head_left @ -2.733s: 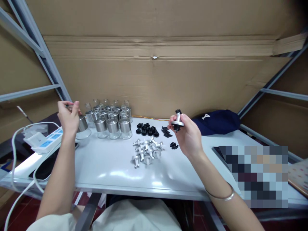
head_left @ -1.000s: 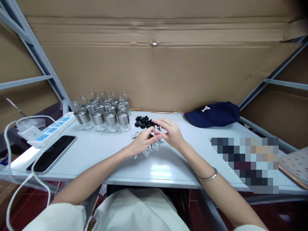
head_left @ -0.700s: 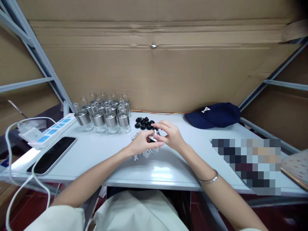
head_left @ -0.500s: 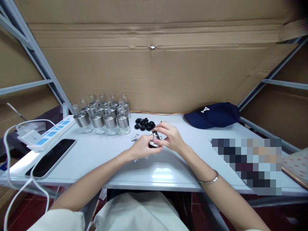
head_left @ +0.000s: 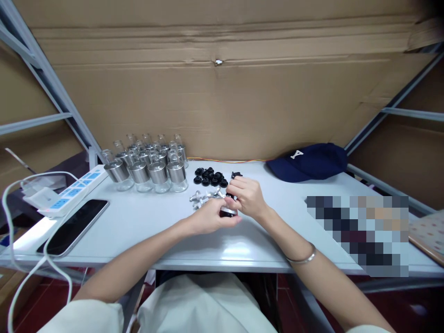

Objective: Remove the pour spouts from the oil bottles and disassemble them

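Both hands meet over the middle of the white table (head_left: 145, 222). My left hand (head_left: 211, 216) is closed around a small silver cap piece with a black part (head_left: 228, 211). My right hand (head_left: 247, 198) pinches the same piece from the right, fingers curled on its top. Just behind the hands lies a pile of small silver stem parts (head_left: 204, 198). Several black rubber rings (head_left: 210, 177) sit farther back, with a few black bits (head_left: 236, 175) beside them. A cluster of glass bottles with silver collars (head_left: 149, 162) stands at the back left.
A dark phone (head_left: 74, 226) and a white power strip (head_left: 71, 192) with its cable lie at the left edge. A navy cap (head_left: 308, 162) rests at the back right. A blurred patch covers the right side. Cardboard sheets (head_left: 222, 92) wall the back.
My left hand left the bottles at the back left and joined my right hand over the silver parts. Both hands now hold one silver piece slightly nearer to me than before.
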Action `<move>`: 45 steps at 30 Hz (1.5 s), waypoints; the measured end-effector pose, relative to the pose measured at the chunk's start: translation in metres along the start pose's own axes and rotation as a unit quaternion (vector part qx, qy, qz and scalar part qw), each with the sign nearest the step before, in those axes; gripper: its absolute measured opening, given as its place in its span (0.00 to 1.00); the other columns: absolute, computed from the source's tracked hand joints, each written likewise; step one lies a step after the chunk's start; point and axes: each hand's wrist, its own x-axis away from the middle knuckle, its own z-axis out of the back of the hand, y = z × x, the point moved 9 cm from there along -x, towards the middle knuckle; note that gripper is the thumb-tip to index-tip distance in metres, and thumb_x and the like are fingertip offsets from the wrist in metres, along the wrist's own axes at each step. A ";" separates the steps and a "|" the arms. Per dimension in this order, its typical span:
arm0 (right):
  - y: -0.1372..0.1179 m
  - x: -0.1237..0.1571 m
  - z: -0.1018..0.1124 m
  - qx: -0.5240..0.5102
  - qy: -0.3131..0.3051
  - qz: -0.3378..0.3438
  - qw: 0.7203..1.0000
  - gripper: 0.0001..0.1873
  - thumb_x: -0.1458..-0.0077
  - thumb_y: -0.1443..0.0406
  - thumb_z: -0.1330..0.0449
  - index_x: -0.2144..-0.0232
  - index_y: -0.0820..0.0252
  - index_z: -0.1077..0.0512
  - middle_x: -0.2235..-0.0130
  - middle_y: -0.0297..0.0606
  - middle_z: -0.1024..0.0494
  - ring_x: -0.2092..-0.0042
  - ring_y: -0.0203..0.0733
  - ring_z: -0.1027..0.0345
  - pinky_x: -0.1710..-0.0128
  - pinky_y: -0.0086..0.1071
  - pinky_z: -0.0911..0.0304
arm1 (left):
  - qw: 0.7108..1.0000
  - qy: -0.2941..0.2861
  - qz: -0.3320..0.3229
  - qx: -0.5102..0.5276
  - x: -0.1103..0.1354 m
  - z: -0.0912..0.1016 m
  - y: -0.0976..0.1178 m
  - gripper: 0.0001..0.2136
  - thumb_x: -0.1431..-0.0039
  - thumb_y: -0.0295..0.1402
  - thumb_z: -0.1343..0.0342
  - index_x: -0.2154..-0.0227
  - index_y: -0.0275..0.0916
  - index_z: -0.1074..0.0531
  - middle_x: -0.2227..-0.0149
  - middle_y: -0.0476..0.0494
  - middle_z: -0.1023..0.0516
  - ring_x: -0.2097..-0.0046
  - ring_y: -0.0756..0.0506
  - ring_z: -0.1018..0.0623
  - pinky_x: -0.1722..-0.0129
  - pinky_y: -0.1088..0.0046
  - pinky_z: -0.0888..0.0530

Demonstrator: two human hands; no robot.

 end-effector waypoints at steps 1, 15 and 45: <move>-0.001 0.000 0.002 0.003 0.004 0.006 1.000 0.30 0.37 0.53 0.62 0.86 0.58 0.40 0.84 0.34 0.41 0.78 0.37 0.52 0.76 0.32 0.54 | 1.000 0.001 0.006 0.007 0.000 0.000 0.000 0.12 0.50 0.38 0.46 0.79 0.37 0.40 0.79 0.56 0.48 0.75 0.54 0.47 0.75 0.77 0.45; -0.003 0.003 0.006 -0.031 0.037 0.019 0.999 0.31 0.36 0.57 0.67 0.88 0.57 0.42 0.85 0.34 0.43 0.79 0.37 0.54 0.77 0.34 0.54 | 1.000 -0.009 0.013 -0.027 0.003 -0.006 0.000 0.08 0.50 0.37 0.48 0.75 0.36 0.36 0.78 0.53 0.40 0.74 0.53 0.41 0.75 0.76 0.41; 0.032 0.020 0.000 -0.257 0.126 -0.246 0.926 0.32 0.36 0.55 0.68 0.88 0.57 0.45 0.87 0.31 0.44 0.84 0.32 0.52 0.81 0.30 0.51 | 0.995 -0.078 -0.065 0.011 0.008 -0.011 0.021 0.03 0.51 0.30 0.47 0.73 0.36 0.35 0.78 0.54 0.37 0.76 0.55 0.39 0.74 0.79 0.39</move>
